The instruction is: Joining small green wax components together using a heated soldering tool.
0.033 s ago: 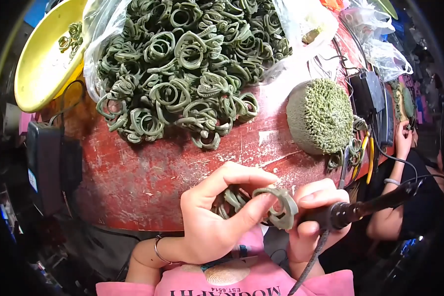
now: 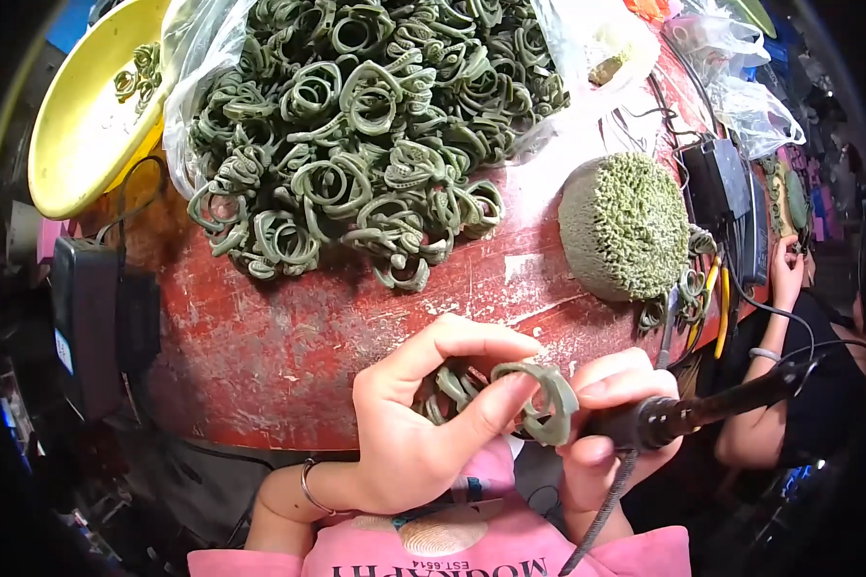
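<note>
- The left hand point(image 2: 409, 433) pinched a green wax ring point(image 2: 547, 399) between thumb and forefinger, its other fingers curled over a few more green rings point(image 2: 452, 385) cupped in the palm.
- The right hand point(image 2: 606, 423) was closed around the handle of a dark heated pen tool point(image 2: 702, 412), whose cord ran down toward the lap; its tip met the pinched ring just above the near edge of the red bench point(image 2: 289, 337).
- Judged from this, one ring was being worked, with the handful in the palm waiting.
- Farther up the bench a large heap of green rings point(image 2: 356, 135) spilled from a clear plastic bag point(image 2: 178, 106), so most of the work seemed left.
- A yellow bowl point(image 2: 77, 125) at the left held only a few pieces, perhaps finished ones.
- A rough green wax mound point(image 2: 625, 226) sat to the right.
</note>
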`<state>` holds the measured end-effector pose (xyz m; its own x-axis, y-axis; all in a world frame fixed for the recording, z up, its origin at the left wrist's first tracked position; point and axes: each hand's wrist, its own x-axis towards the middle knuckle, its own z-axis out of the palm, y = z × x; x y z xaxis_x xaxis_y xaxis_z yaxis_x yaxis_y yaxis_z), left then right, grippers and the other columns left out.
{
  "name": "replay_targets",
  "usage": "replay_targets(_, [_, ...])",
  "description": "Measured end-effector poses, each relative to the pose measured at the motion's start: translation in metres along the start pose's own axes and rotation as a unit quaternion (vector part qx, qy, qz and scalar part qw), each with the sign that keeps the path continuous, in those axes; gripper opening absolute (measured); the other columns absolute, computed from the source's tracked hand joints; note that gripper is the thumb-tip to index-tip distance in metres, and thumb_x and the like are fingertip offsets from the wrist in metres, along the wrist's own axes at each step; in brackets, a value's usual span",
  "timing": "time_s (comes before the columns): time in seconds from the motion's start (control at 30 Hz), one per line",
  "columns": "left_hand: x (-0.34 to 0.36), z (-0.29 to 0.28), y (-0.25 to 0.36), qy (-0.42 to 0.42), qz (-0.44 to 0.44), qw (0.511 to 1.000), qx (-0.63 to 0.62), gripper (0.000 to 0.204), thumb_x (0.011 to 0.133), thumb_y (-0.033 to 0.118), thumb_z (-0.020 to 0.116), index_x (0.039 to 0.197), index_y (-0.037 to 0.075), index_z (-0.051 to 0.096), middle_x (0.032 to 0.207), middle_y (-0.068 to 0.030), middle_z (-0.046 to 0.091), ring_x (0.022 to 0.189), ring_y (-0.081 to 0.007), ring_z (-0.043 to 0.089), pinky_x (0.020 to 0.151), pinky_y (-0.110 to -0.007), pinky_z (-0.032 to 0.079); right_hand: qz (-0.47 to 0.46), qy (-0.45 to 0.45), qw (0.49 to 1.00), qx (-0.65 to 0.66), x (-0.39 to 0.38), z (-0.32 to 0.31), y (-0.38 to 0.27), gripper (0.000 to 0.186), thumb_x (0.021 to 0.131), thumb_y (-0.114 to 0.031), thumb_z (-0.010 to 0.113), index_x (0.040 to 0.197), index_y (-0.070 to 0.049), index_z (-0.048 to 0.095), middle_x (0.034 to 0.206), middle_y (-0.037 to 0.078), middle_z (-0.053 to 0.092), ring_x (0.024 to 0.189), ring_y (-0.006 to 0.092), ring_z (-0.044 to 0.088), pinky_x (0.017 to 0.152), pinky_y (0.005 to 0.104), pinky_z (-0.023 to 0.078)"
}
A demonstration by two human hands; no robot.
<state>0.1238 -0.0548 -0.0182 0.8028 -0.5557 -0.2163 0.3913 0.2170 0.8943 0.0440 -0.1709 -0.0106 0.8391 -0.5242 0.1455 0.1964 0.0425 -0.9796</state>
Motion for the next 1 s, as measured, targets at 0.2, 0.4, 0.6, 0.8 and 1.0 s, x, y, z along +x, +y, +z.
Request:
replay_targets(0.2, [0.001,-0.005,0.0,-0.042,-0.087,0.994,-0.043,0.02,0.082,0.004,0.056,0.101,0.0,0.056,0.079,0.0007,0.056,0.07,-0.0036,0.052,0.063,-0.019,0.044,0.003,-0.007,0.999,-0.052,0.0,0.003,0.004,0.023,0.062,-0.002,0.073,0.081,-0.001,0.06,0.067,0.009,0.06,0.058,0.0178,0.056,0.052,0.0254,0.045])
replay_targets(0.4, [0.001,-0.003,-0.001,-0.025,-0.125,0.983,-0.132,0.021,0.083,0.007,0.052,0.099,-0.007,0.053,0.075,-0.0111,0.054,0.063,-0.0132,0.053,0.05,-0.027,0.049,0.24,-0.033,0.957,0.159,-0.003,-0.018,-0.007,0.007,0.069,0.001,0.058,0.064,0.006,0.058,0.054,0.012,0.055,0.04,0.0128,0.049,0.034,0.0212,0.034])
replay_targets(0.6, [0.003,-0.003,-0.001,-0.038,-0.129,0.983,-0.127,0.021,0.082,0.008,0.052,0.096,-0.009,0.053,0.075,-0.0106,0.052,0.062,-0.0153,0.053,0.049,-0.028,0.05,0.309,-0.016,0.941,0.137,-0.007,-0.035,0.0,0.014,0.073,-0.007,0.054,0.068,0.006,0.057,0.048,0.009,0.05,0.033,0.0087,0.041,0.029,0.0196,0.025])
replay_targets(0.8, [0.003,-0.004,-0.004,-0.024,-0.146,0.98,-0.133,0.02,0.081,0.009,0.052,0.091,-0.008,0.052,0.075,-0.0111,0.052,0.06,-0.0159,0.053,0.048,-0.029,0.05,0.322,0.065,0.944,0.042,-0.001,-0.025,-0.002,0.023,0.077,-0.001,0.049,0.099,0.007,0.054,0.054,0.009,0.054,0.033,0.0079,0.042,0.03,0.0192,0.026])
replay_targets(1.0, [0.003,-0.004,-0.002,-0.025,-0.162,0.977,-0.14,0.021,0.081,0.01,0.052,0.092,-0.007,0.052,0.073,-0.0122,0.053,0.06,-0.0161,0.053,0.047,-0.029,0.049,0.274,0.06,0.96,0.013,-0.004,-0.022,-0.002,0.038,0.075,-0.001,0.048,0.111,0.01,0.049,0.057,0.012,0.057,0.039,0.0088,0.046,0.038,0.0198,0.037])
